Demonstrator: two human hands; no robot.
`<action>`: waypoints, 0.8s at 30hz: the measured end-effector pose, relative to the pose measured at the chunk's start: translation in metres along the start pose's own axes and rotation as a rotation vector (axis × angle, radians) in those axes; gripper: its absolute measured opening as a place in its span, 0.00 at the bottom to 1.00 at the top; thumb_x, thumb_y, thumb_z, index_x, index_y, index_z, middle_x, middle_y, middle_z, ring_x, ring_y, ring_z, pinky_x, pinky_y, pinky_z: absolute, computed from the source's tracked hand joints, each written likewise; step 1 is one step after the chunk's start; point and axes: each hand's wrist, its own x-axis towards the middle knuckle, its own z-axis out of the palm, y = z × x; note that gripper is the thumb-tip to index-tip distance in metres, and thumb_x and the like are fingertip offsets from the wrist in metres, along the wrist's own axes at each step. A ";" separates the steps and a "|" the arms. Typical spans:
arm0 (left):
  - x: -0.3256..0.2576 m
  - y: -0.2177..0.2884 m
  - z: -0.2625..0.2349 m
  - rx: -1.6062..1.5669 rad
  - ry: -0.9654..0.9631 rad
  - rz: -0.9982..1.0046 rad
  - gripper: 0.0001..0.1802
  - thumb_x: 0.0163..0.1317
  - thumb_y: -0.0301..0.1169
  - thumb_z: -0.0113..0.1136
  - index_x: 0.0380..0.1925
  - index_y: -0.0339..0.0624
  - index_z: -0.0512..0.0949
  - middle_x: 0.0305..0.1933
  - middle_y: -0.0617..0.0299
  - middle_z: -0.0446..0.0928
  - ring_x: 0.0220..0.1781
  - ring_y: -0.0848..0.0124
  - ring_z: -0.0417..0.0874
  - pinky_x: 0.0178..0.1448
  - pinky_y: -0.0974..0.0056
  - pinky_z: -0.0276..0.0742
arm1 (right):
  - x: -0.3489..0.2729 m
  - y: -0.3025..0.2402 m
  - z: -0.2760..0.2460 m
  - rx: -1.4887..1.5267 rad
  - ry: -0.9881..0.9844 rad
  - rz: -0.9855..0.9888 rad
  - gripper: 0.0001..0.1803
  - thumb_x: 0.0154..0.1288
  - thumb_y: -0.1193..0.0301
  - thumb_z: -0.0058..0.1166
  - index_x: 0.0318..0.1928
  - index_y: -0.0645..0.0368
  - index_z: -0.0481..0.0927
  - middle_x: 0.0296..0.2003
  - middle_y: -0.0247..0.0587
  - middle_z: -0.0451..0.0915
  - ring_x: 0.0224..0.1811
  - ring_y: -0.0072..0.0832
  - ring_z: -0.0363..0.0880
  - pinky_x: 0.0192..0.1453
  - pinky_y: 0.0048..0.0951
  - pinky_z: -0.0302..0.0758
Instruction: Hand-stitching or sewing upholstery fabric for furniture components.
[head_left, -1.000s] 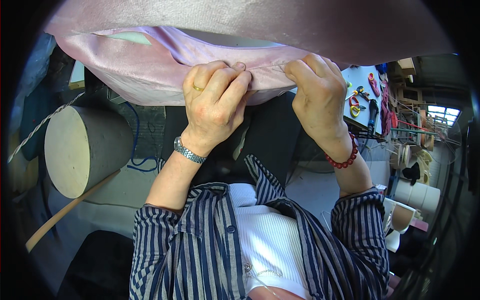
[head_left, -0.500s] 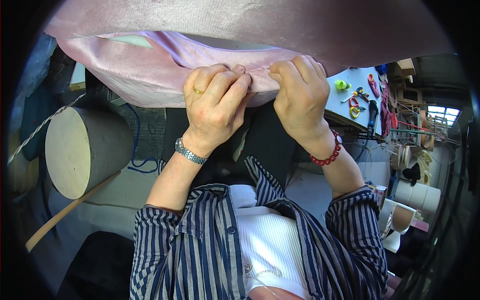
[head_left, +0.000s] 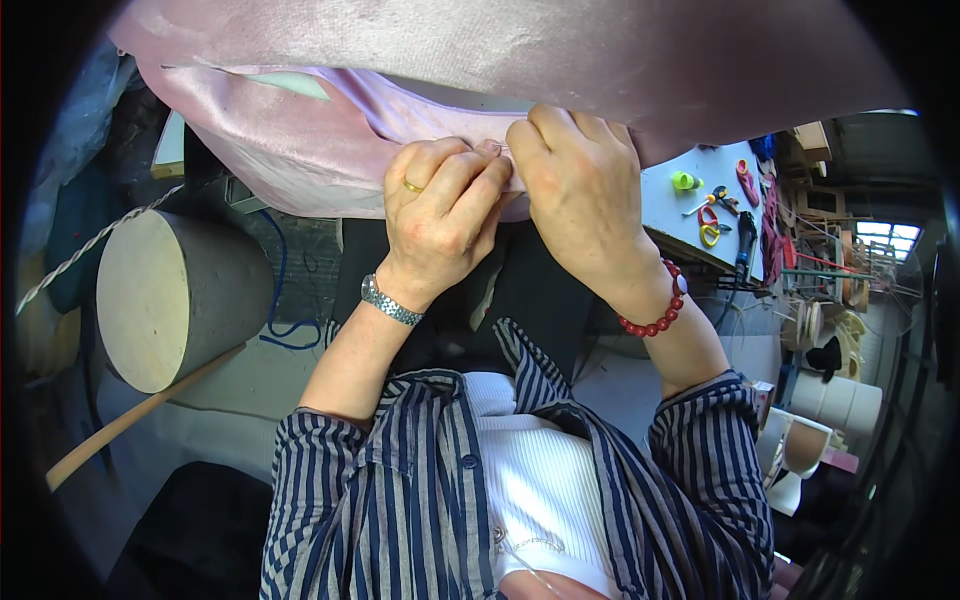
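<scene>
Two hands, left hand [head_left: 445, 215] and right hand [head_left: 570, 180] side by side, apparently both pinching pink satin fabric [head_left: 330, 140] edge

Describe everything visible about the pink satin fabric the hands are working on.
The shiny pink satin fabric spans the top of the view, draped and gently wrinkled, with a folded lower edge and a pale patch at its left. The left hand and right hand pinch that edge side by side, knuckles nearly touching, at the centre.

A cluttered white worktable [head_left: 690, 215] stands right, a bright window [head_left: 880, 230] beyond.
</scene>
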 end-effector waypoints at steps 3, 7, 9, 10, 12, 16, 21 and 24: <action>0.002 0.001 0.001 0.007 0.025 0.010 0.15 0.42 0.26 0.69 0.35 0.40 0.84 0.39 0.62 0.81 0.45 0.65 0.80 0.50 0.59 0.72 | 0.004 0.002 0.002 0.136 -0.006 0.037 0.09 0.47 0.79 0.59 0.33 0.58 0.80 0.36 0.39 0.81 0.34 0.40 0.78 0.38 0.41 0.73; 0.004 0.004 -0.004 -0.034 0.001 -0.012 0.11 0.42 0.28 0.68 0.30 0.40 0.82 0.37 0.62 0.80 0.44 0.63 0.80 0.49 0.58 0.72 | 0.015 -0.012 0.003 0.390 0.480 -0.168 0.12 0.45 0.82 0.60 0.34 0.62 0.79 0.36 0.46 0.83 0.33 0.42 0.82 0.34 0.36 0.75; 0.003 0.005 -0.002 -0.064 0.023 -0.044 0.11 0.43 0.28 0.68 0.30 0.41 0.81 0.37 0.62 0.79 0.44 0.63 0.80 0.50 0.58 0.72 | 0.021 -0.021 -0.004 0.519 0.601 -0.221 0.12 0.49 0.85 0.62 0.36 0.65 0.80 0.36 0.50 0.85 0.34 0.41 0.86 0.36 0.33 0.79; 0.004 0.005 -0.003 -0.054 -0.007 -0.048 0.12 0.43 0.28 0.68 0.31 0.41 0.82 0.37 0.62 0.80 0.44 0.63 0.80 0.51 0.58 0.71 | 0.021 -0.018 -0.007 0.556 0.621 -0.202 0.08 0.60 0.85 0.61 0.39 0.68 0.78 0.34 0.49 0.87 0.33 0.37 0.87 0.37 0.29 0.81; 0.006 0.006 0.000 -0.050 -0.003 -0.039 0.17 0.44 0.27 0.70 0.37 0.42 0.82 0.38 0.64 0.80 0.44 0.64 0.80 0.51 0.59 0.71 | -0.003 -0.006 -0.015 0.533 0.539 -0.030 0.07 0.73 0.79 0.53 0.47 0.69 0.72 0.31 0.49 0.86 0.30 0.32 0.87 0.34 0.24 0.82; 0.001 0.007 -0.005 -0.036 -0.009 -0.088 0.19 0.44 0.26 0.71 0.40 0.42 0.82 0.39 0.64 0.80 0.45 0.64 0.80 0.54 0.58 0.71 | -0.016 0.026 -0.090 0.808 0.556 0.102 0.12 0.80 0.68 0.42 0.51 0.65 0.72 0.20 0.39 0.76 0.18 0.25 0.75 0.24 0.26 0.77; 0.007 0.013 -0.005 -0.030 -0.030 -0.153 0.22 0.46 0.36 0.74 0.42 0.41 0.82 0.36 0.62 0.78 0.44 0.63 0.79 0.53 0.58 0.69 | -0.038 0.048 -0.164 1.003 0.679 0.092 0.18 0.81 0.71 0.34 0.29 0.58 0.68 0.19 0.33 0.57 0.20 0.22 0.56 0.29 0.27 0.74; 0.010 0.014 -0.003 0.021 -0.003 -0.151 0.23 0.47 0.41 0.74 0.41 0.40 0.83 0.34 0.61 0.78 0.41 0.62 0.78 0.50 0.58 0.70 | -0.054 0.065 -0.186 1.364 0.879 0.046 0.16 0.68 0.80 0.37 0.21 0.54 0.61 0.18 0.33 0.57 0.20 0.22 0.56 0.31 0.30 0.68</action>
